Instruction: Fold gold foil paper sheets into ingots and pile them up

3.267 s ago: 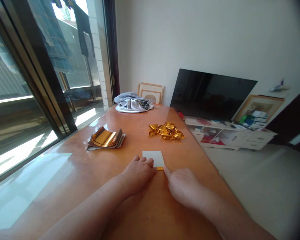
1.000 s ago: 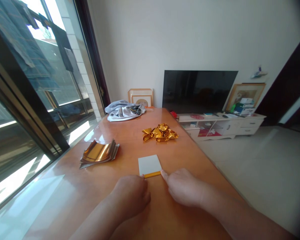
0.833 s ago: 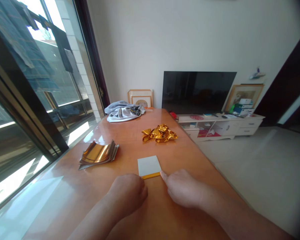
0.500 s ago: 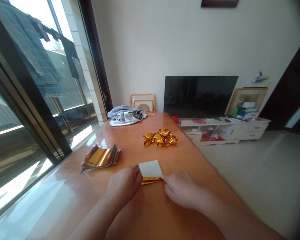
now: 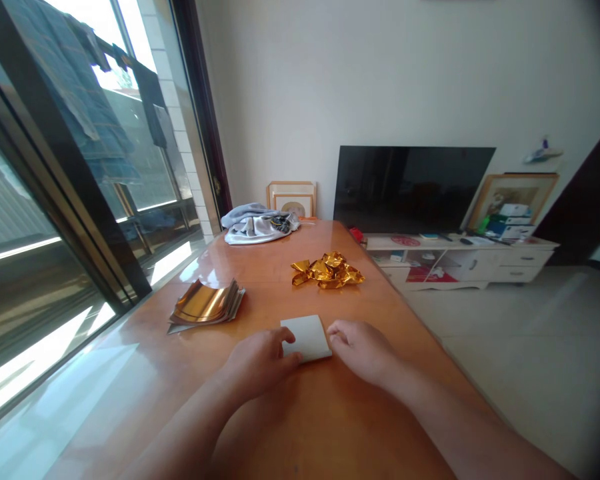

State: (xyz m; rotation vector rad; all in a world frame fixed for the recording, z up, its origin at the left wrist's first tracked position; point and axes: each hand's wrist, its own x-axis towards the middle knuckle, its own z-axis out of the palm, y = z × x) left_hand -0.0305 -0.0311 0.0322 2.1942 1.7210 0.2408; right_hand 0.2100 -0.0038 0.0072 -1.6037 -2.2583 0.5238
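Glossy orange wood table (image 5: pixel 300 427) fills lower frame; glass door (image 5: pixel 130 167) upper L, TV (image 5: pixel 413 190) and white cabinet (image 5: pixel 460 263) upper R. Gold foil stack (image 5: pixel 206 303) L of centre, crumpled gold foil (image 5: pixel 327 271) beyond. White card (image 5: pixel 306 339) flat on table, between hands. L hand (image 5: pixel 257 363) resting on card's L edge, R hand (image 5: pixel 363 350) at R edge; both loosely open, no pinch. Gold strip at card's near edge, seen earlier, now out of sight.

White card (image 5: pixel 306 339), gold edge now hidden

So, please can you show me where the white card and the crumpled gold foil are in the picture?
White card (image 5: pixel 310 335): head view, on its bare top face.
Crumpled gold foil (image 5: pixel 327 272): head view, on the middle of the crumpled heap.
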